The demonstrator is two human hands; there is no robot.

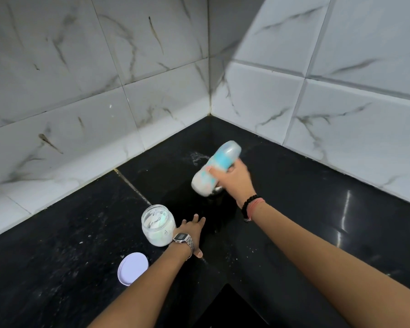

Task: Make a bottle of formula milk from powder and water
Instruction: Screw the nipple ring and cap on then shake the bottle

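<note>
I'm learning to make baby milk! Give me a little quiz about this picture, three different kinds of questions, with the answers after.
1. True or false: the powder jar has its lid on.
2. Which hand holds the baby bottle? A) left hand B) right hand C) neither
3. Fill in: the left hand rests with straight fingers on the black ____.

Key
1. False. The jar stands open, and the white lid lies on the counter in front of it.
2. B. The right hand has its grip round the tilted bottle, held above the counter.
3. Counter, just right of the jar.
</note>
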